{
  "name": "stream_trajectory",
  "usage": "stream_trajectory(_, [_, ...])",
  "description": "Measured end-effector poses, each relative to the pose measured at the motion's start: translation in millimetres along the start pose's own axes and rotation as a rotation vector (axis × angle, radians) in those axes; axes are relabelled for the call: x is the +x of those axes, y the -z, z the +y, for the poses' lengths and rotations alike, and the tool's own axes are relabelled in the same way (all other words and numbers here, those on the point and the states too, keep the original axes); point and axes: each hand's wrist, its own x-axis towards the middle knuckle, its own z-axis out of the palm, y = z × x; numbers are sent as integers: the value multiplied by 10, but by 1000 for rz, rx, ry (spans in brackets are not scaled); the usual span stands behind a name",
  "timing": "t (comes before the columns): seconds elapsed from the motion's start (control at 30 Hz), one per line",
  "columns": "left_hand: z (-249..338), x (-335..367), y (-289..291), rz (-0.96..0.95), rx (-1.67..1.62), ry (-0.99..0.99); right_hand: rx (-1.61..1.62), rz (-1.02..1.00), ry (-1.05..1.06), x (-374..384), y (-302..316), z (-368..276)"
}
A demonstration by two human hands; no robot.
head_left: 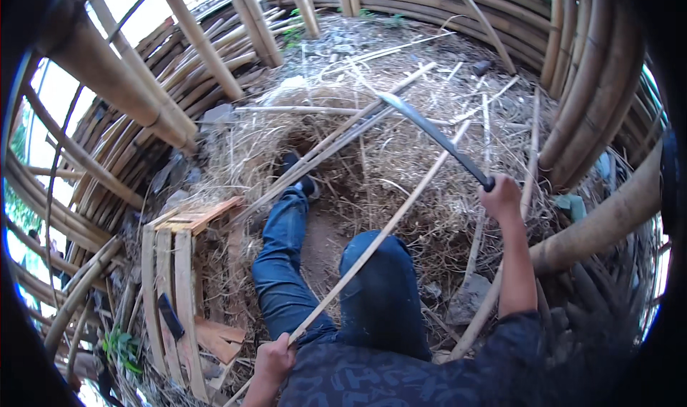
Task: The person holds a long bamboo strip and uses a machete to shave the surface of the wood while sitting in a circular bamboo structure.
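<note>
My left hand (274,358), low in the view, is closed around a long pale bamboo strip (383,231). The strip runs up and right across my bent knee, and its lower end passes behind my hand. My right hand (502,196) grips the dark handle of a machete (429,126) with a slightly curved blade. Its blade points up and left and crosses the strip near the strip's far end; whether the two touch I cannot tell. Beyond my legs, several loose strips (329,149) lie over a heap of shavings (408,167).
A slatted wooden crate (184,285) stands at the left, with a dark flat rectangular object (169,315) on its slats. Bamboo poles (605,224) stack and lean around the sides and back. A grey stone (469,299) lies right of my knee. My shoe (308,186) is by the shavings.
</note>
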Motion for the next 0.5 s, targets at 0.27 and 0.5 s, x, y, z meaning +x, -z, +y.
stream_trajectory(0.27, [67, -16, 65, 106, -81, -163, -42, -8, 7, 290, -60, -143])
stream_trajectory(0.5, [270, -255, 95, -217, -214, 123, 118, 27, -347, 743, -43, 143])
